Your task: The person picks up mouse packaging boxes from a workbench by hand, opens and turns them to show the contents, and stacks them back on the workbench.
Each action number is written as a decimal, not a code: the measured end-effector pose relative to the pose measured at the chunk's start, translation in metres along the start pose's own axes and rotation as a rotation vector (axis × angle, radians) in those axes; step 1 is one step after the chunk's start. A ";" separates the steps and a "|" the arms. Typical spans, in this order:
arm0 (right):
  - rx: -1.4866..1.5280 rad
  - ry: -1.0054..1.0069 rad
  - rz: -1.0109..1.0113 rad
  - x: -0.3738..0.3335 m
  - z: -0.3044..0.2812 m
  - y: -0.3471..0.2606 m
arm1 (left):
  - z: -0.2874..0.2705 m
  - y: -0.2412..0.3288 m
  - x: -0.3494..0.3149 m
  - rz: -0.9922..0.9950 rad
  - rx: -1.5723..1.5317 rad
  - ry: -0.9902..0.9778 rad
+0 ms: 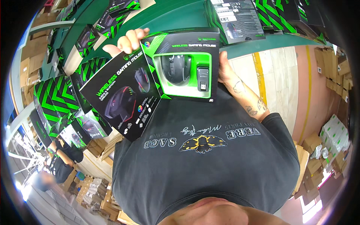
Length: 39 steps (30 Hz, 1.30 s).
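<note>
Mouse box (180, 63), black and green, with a clear window showing one dark computer mouse (176, 69) and one small receiver (203, 78) beside it, sits at the centre of our view, held up against our chest over the dark shirt (202, 165). Its front flap (123, 101) hangs open toward eight o'clock, printed with a picture of the mouse.

Our left hand (129, 41), at eleven o'clock, pinches the top edge where flap and box meet, fingers curled over it. Our right hand (227, 71), at two o'clock, presses flat on the box's right side; the fingers are hidden behind it, so we cannot tell how firmly they wrap.

Risks, as we judge them: the open flap could crease or tear at its hinge if it swings under its own weight, and the box could slip, since only its edges are gripped.

Counts, largest first: one green table (180, 18) at twelve o'clock; stacks of matching boxes (56, 101), at least ten at nine o'clock and several more at one o'clock, too crowded to count exactly; one box in hand; two people (62, 159) at seven o'clock.
</note>
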State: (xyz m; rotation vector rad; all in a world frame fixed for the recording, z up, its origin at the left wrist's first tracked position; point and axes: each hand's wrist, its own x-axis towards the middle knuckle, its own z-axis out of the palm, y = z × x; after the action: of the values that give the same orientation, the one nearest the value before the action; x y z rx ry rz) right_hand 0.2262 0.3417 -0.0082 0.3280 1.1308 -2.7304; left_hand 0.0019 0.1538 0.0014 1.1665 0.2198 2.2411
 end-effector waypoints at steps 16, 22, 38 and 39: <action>-0.116 0.506 0.072 -0.014 -0.022 -0.016 | -0.021 0.032 -0.009 -0.264 0.702 1.318; -0.189 0.722 0.023 -0.024 -0.048 -0.015 | -0.027 -0.109 0.018 -0.852 1.172 0.812; -0.065 0.562 -0.276 -0.024 -0.039 -0.021 | 0.047 -0.101 0.017 -0.258 0.867 0.664; 0.140 0.295 -0.310 -0.024 -0.035 -0.023 | 0.061 -0.080 0.014 -0.173 1.103 0.633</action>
State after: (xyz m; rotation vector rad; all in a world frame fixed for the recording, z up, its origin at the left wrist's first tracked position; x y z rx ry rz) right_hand 0.2489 0.3845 -0.0107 0.6438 1.1424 -3.1218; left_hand 0.0787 0.2194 0.0154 0.7570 1.8914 2.2405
